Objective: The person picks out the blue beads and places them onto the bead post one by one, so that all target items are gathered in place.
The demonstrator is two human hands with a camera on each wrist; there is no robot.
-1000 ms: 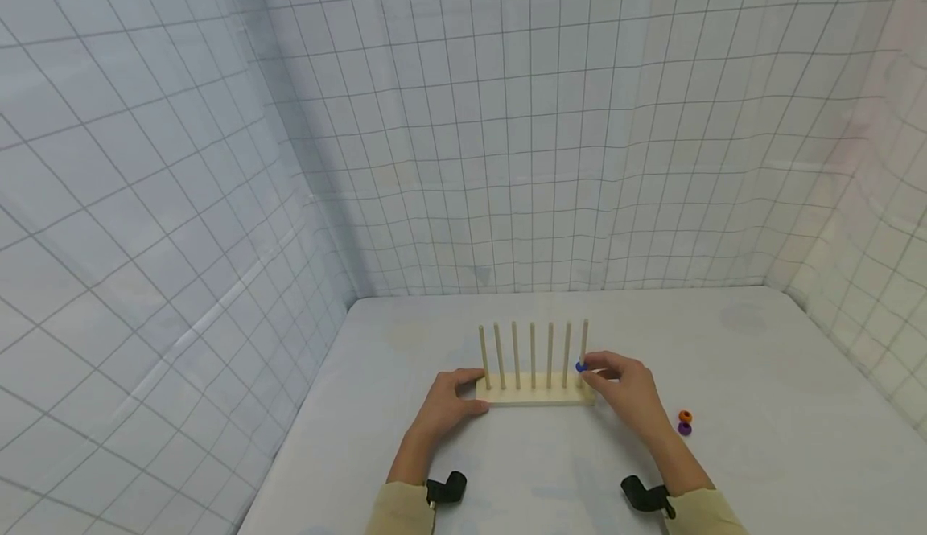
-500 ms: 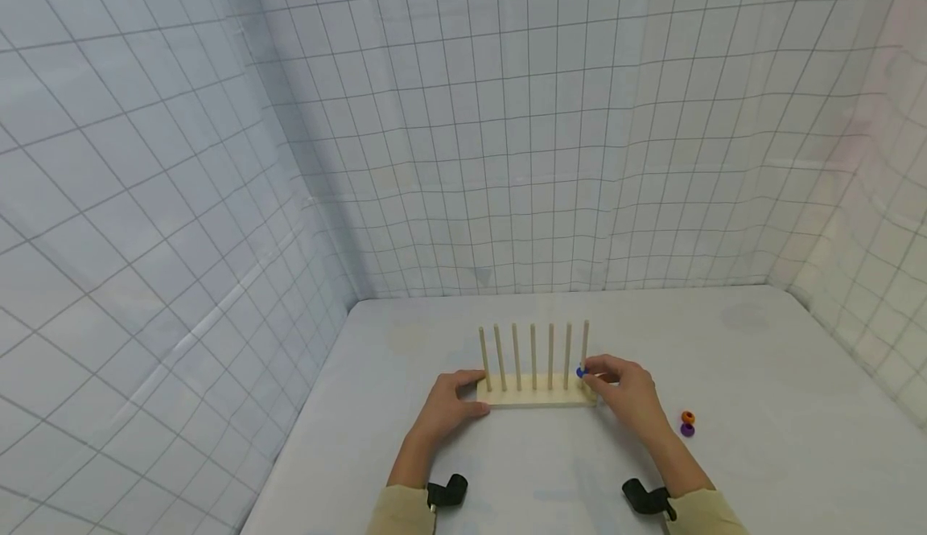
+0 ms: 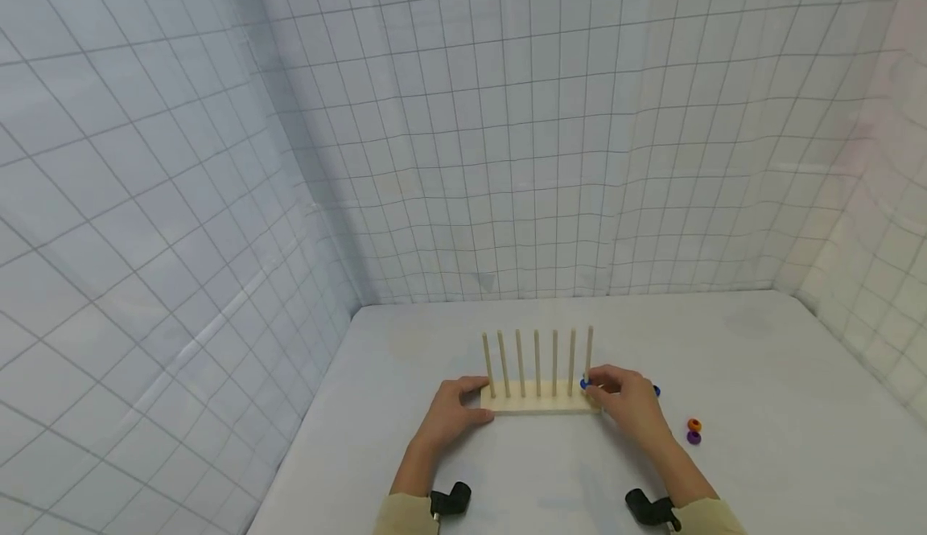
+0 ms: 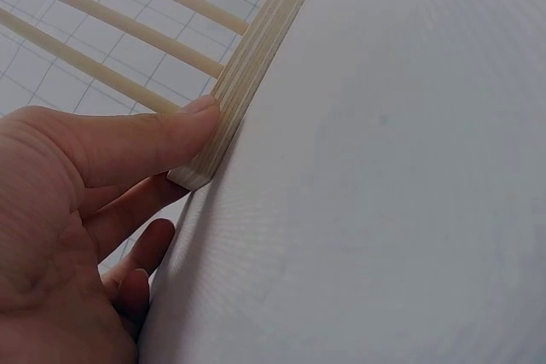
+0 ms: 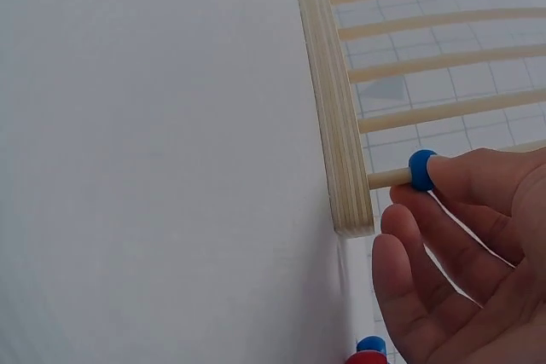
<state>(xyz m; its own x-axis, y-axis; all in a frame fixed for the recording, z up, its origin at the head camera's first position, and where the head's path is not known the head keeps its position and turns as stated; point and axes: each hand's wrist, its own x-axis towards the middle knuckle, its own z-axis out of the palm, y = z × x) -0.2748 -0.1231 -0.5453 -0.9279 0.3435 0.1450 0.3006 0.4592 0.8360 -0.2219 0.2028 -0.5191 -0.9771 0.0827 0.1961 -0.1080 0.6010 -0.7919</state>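
Observation:
A pale wooden base with a row of several upright dowels stands on the white table. My left hand grips its left end; in the left wrist view the thumb lies on the edge of the board and fingers go behind it. At the other end, my right hand pinches a blue bead between thumb and fingertips. That bead is threaded on the rightmost dowel, a short way above the base. Its other fingers are loosely bent.
Right of the right hand lie an orange bead and a purple bead, touching. Another blue bead peeks out behind that hand. A red bead shows at the right wrist view's bottom edge. Gridded white curtains surround the table.
My right hand has slid the blue bead down the rightmost dowel, closer to the base. A second blue bead has come into sight beside that hand. The left hand keeps its grip.

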